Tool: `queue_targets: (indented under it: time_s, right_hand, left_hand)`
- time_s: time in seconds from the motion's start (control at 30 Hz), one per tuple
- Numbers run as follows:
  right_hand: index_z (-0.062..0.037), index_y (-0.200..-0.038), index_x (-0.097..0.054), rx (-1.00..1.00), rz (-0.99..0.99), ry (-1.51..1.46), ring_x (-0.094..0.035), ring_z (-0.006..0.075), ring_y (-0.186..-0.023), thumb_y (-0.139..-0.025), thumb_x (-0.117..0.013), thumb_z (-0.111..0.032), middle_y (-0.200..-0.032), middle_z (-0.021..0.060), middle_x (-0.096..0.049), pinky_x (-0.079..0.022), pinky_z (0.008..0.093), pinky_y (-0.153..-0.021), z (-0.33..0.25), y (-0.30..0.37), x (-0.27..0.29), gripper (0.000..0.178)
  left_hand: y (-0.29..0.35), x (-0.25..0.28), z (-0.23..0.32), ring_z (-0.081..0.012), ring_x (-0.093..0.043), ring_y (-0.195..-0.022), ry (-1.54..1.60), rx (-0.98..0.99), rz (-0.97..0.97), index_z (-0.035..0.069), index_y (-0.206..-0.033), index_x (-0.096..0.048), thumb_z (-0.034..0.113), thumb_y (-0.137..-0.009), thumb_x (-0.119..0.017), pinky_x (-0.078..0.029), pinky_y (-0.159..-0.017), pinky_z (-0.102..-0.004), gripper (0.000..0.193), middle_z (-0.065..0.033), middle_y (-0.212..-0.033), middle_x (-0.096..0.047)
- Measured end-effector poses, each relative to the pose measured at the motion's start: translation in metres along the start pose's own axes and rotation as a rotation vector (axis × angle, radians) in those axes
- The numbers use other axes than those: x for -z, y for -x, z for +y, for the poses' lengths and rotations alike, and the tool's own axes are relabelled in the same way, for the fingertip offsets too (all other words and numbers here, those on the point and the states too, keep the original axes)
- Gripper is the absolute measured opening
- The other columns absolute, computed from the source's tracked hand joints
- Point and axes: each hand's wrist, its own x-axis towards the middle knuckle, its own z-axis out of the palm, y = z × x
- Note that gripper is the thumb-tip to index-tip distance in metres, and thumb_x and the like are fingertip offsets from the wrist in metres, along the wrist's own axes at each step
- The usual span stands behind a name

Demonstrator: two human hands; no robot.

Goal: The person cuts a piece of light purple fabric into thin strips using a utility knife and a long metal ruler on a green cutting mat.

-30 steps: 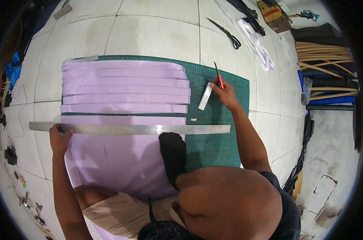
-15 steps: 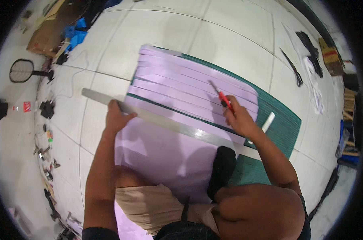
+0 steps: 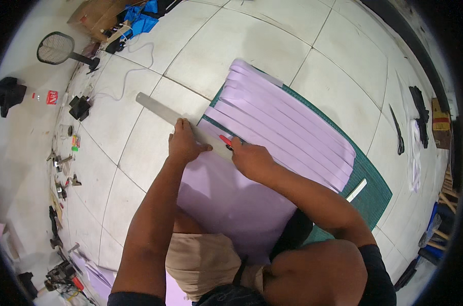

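Observation:
A long metal ruler [image 3: 159,108] lies slantwise across a large lilac sheet of fabric [image 3: 226,188]. My left hand [image 3: 187,144] presses on the ruler, its fingers laid over the strip and the thumb apart. In my right hand [image 3: 253,160] is a red utility knife [image 3: 224,139], closed in the fingers close to the ruler's far edge, right of my left hand. The blade tip is too small to make out. Several cut lilac strips [image 3: 287,127] lie side by side beyond the ruler on a green cutting mat [image 3: 377,191].
A short white bar [image 3: 357,189] rests on the mat's right part. Dark scissors [image 3: 397,133] lie on the tiled floor at right. Along the left wall are a bug racket [image 3: 55,48], a black adapter [image 3: 80,108] with a cable, and small tools. My knee and black-socked foot press close to the fabric.
My right hand has brought the knife down from above the strips, left and nearer, to the ruler beside my left hand. My left hand stays on the ruler. The whole view has shifted and turned.

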Motion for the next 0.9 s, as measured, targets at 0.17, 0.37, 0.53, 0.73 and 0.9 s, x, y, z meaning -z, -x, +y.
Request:
queue_targets:
  time_s: [0.17, 0.37, 0.53, 0.73, 0.9]
  right_hand:
    - [0.0014, -0.107, -0.049, 0.078, 0.078, 0.045, -0.069, 0.0416, -0.077, -0.093, -0.047, -0.013, -0.085, 0.0236, -0.067, -0.055, 0.0523, -0.068, -0.012, -0.027, -0.018, 0.020]
    - [0.0003, -0.109, -0.049, 0.071, 0.104, 0.089, -0.069, 0.0405, -0.078, -0.095, -0.046, -0.014, -0.089, 0.0242, -0.068, -0.055, 0.0513, -0.069, -0.013, -0.038, -0.029, 0.020]
    - [-0.0005, -0.109, -0.049, 0.074, 0.097, 0.131, -0.069, 0.0409, -0.077, -0.094, -0.048, -0.015, -0.089, 0.0231, -0.069, -0.055, 0.0510, -0.069, -0.019, -0.044, -0.029, 0.020]
    - [-0.0013, -0.109, -0.050, 0.056, 0.014, 0.112, -0.070, 0.0388, -0.078, -0.093, -0.052, -0.014, -0.091, 0.0209, -0.070, -0.054, 0.0502, -0.067, -0.025, -0.044, -0.012, 0.021]
    - [-0.0038, -0.113, -0.049, -0.057, -0.105, 0.086, -0.069, 0.0383, -0.087, -0.094, -0.052, -0.017, -0.094, 0.0206, -0.070, -0.053, 0.0504, -0.074, -0.017, -0.016, -0.002, 0.023]
  left_hand:
    - [0.002, -0.002, -0.005, -0.0339, -0.037, -0.142, 0.044, 0.005, -0.016, -0.004, -0.150, -0.022, 0.042, -0.059, -0.093, -0.032, -0.113, -0.0537, 0.124, -0.0241, -0.155, -0.030]
    - [0.005, 0.000, -0.005, -0.0352, -0.038, -0.141, 0.125, -0.067, 0.051, 0.009, -0.150, -0.026, 0.041, -0.060, -0.093, -0.030, -0.113, -0.0567, 0.116, -0.0259, -0.153, -0.032]
    - [0.004, 0.003, -0.007, -0.0456, -0.036, -0.140, 0.031, -0.132, 0.020, 0.021, -0.148, -0.030, 0.042, -0.066, -0.089, -0.028, -0.114, -0.0585, 0.103, -0.0334, -0.149, -0.031]
    - [0.008, -0.001, -0.007, -0.0513, -0.037, -0.137, -0.095, -0.194, 0.005, 0.033, -0.146, -0.040, 0.046, -0.074, -0.083, -0.024, -0.114, -0.0621, 0.085, -0.0366, -0.149, -0.028]
    - [0.008, 0.002, -0.005, -0.0498, -0.037, -0.138, -0.138, -0.150, -0.031, 0.036, -0.148, -0.039, 0.049, -0.074, -0.081, -0.024, -0.114, -0.0628, 0.086, -0.0359, -0.152, -0.025]
